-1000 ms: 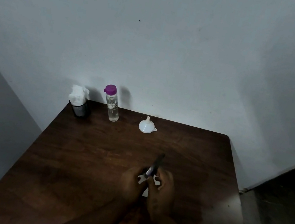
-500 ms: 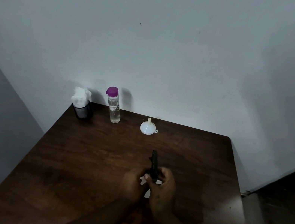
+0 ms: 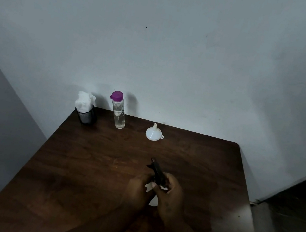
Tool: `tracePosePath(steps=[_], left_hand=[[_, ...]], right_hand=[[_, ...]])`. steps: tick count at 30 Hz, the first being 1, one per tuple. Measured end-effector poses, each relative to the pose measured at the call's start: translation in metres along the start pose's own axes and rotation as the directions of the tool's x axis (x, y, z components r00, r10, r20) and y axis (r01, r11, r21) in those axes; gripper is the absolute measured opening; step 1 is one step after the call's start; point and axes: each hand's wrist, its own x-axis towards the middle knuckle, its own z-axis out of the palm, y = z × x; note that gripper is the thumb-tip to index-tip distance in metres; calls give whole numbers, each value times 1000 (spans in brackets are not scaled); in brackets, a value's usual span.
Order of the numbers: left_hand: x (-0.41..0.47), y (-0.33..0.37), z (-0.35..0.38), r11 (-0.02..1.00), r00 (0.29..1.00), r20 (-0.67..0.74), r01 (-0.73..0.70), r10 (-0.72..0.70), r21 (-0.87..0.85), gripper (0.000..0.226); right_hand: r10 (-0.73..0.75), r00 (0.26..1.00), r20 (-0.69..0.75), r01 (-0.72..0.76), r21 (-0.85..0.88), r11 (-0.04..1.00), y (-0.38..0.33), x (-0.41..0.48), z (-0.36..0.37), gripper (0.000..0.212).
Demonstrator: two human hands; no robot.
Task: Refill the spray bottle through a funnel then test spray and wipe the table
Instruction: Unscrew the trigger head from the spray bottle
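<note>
Spray bottle (image 3: 154, 195) sat at the near-centre of the table (image 3: 82, 164), mostly hidden between both hands; only white patches of it showed. Its dark spray head (image 3: 157, 171) stuck up and away from the hands, tilted toward the far left. Right hand (image 3: 169, 195) was closed around the base of that spray head, fingers curled over it. Left hand (image 3: 138, 190) was wrapped on the white bottle body from the left side (exact finger contact not resolvable, dim light). White funnel (image 3: 153, 133) stood wide end down, spout up, further back on the table, well apart from the hands. Left of it, a clear bottle with purple cap (image 3: 118, 110) stood upright near the wall, partly full of clear liquid. Far back-left corner: a dark mesh cup (image 3: 86, 116) stuffed with white tissue (image 3: 84, 100).
</note>
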Motion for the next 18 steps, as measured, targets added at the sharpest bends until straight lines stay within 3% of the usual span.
tracePosePath(steps=[4, 6, 10, 18], left_hand=[[1, 0, -4, 999, 999, -17, -39, 39, -9, 30], [-1, 2, -5, 998, 998, -19, -60, 60, 2, 28], [2, 1, -4, 998, 998, -21, -62, 61, -18, 25], [1, -6, 0, 994, 995, -49, -95, 92, -59, 28]], right_hand=[[16, 992, 126, -18, 17, 1000, 5, -2, -12, 41], [25, 993, 116, -30, 47, 998, 5, 0, -11, 45], [2, 1000, 25, -1, -9, 1000, 0, 7, -3, 29], [44, 986, 160, -47, 18, 999, -1, 5, -19, 46]])
